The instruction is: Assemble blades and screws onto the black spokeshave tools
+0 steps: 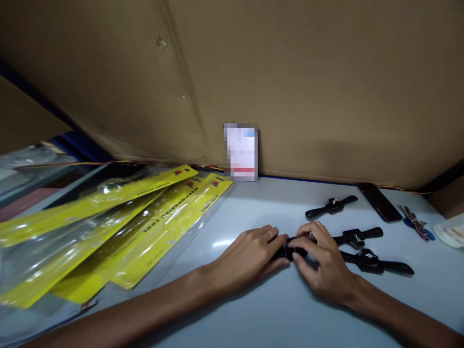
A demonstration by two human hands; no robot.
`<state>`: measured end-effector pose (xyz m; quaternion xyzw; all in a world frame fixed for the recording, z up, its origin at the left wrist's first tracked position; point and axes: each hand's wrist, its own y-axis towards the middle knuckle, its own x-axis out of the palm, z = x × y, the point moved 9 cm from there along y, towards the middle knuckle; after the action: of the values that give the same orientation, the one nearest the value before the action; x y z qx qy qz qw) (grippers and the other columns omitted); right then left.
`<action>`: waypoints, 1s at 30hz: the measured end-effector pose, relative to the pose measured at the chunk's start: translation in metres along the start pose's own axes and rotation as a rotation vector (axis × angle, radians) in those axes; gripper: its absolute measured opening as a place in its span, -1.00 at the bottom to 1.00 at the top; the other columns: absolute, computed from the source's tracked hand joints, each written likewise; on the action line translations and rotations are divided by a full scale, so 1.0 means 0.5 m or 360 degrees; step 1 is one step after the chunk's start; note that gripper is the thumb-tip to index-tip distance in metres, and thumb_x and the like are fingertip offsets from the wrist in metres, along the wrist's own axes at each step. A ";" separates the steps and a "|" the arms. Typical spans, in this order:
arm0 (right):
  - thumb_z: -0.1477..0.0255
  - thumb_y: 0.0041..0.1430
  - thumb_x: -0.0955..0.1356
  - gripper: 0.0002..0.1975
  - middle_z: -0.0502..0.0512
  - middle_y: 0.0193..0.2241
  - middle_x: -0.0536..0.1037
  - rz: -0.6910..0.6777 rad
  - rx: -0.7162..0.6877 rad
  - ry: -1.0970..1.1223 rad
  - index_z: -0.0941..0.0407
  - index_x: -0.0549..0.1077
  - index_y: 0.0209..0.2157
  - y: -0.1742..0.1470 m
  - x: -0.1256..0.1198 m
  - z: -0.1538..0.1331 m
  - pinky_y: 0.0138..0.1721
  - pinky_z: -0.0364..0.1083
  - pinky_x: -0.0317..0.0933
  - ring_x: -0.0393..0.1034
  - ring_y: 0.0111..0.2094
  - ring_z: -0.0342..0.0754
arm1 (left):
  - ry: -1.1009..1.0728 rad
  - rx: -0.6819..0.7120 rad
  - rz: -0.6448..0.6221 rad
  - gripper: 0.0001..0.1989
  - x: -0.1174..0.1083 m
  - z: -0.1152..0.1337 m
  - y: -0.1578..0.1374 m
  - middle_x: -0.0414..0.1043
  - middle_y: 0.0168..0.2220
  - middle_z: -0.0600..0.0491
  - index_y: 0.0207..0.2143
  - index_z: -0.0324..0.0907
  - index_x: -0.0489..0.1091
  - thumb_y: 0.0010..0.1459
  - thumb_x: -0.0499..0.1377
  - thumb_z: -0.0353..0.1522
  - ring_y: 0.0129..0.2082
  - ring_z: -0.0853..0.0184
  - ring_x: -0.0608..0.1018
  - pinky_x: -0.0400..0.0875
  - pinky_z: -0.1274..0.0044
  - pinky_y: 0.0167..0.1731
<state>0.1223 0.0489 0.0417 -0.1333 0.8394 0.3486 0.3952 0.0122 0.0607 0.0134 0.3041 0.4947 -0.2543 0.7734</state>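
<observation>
A black spokeshave (289, 250) is between my two hands, low over the grey table, and much of it is hidden by fingers. My left hand (255, 249) wraps round its left end. The thumb and fingers of my right hand (322, 261) are curled onto its middle and right part. Just beyond my right hand lie two more black spokeshaves, an upper one (357, 238) and a lower one (373, 263), their left ends partly covered by that hand. Farther back, another spokeshave (331, 207) rests by itself on the table.
Several yellow-backed clear plastic packages (174, 232) lie fanned out at left. A dark phone (380, 202), a bunch of keys (416, 223) and a white container (451, 232) are at right. A blurred-out card (242, 152) leans on the brown back panel (326, 87).
</observation>
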 end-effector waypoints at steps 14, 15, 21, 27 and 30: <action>0.41 0.33 0.36 -0.90 0.12 -0.32 0.46 -0.0018 0.0084 -0.0106 0.13 0.46 -0.17 -0.001 0.007 0.011 -0.18 0.08 0.24 0.30 -0.26 0.04 | 0.0049 0.0004 -0.0004 -0.72 0.003 0.001 -0.001 0.45 -0.25 0.00 -0.05 -0.18 0.39 0.42 0.08 -0.17 -0.30 0.24 0.50 0.41 0.43 -0.33; 0.39 0.34 0.35 -0.90 0.10 -0.34 0.46 -0.0037 0.0086 -0.0127 0.13 0.46 -0.20 -0.001 0.010 0.011 -0.19 0.08 0.23 0.29 -0.28 0.03 | 0.0049 0.0000 -0.0004 -0.72 0.003 0.000 -0.001 0.45 -0.25 0.00 -0.06 -0.18 0.39 0.42 0.07 -0.17 -0.30 0.25 0.50 0.41 0.44 -0.33; 0.63 0.30 0.23 -0.74 0.15 -0.22 0.46 -0.0080 -0.0066 -0.0046 0.11 0.48 -0.13 -0.005 0.012 -0.005 -0.11 0.06 0.22 0.30 -0.17 0.04 | 0.0066 0.0009 0.0012 -0.75 0.002 0.001 0.000 0.44 -0.26 -0.01 -0.09 -0.20 0.40 0.41 0.09 -0.20 -0.29 0.23 0.50 0.42 0.41 -0.32; 0.50 0.38 0.28 -0.90 0.12 -0.33 0.47 -0.0033 0.0018 -0.0225 0.14 0.44 -0.18 0.001 0.011 0.007 -0.18 0.04 0.21 0.30 -0.27 0.04 | 0.0059 -0.0023 -0.0034 -0.74 0.003 -0.001 -0.001 0.45 -0.25 -0.01 -0.04 -0.18 0.40 0.40 0.11 -0.20 -0.30 0.22 0.51 0.44 0.40 -0.31; 0.51 0.39 0.26 -0.89 0.10 -0.32 0.46 -0.0010 0.0084 -0.0207 0.12 0.41 -0.23 0.002 0.009 0.017 -0.20 0.01 0.21 0.31 -0.27 0.03 | 0.0071 -0.0036 -0.0053 -0.72 0.006 -0.002 0.000 0.46 -0.24 -0.02 -0.01 -0.18 0.39 0.40 0.10 -0.18 -0.28 0.19 0.53 0.45 0.38 -0.30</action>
<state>0.1237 0.0558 0.0352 -0.1026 0.8204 0.3330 0.4534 0.0125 0.0613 0.0104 0.2927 0.5196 -0.2547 0.7612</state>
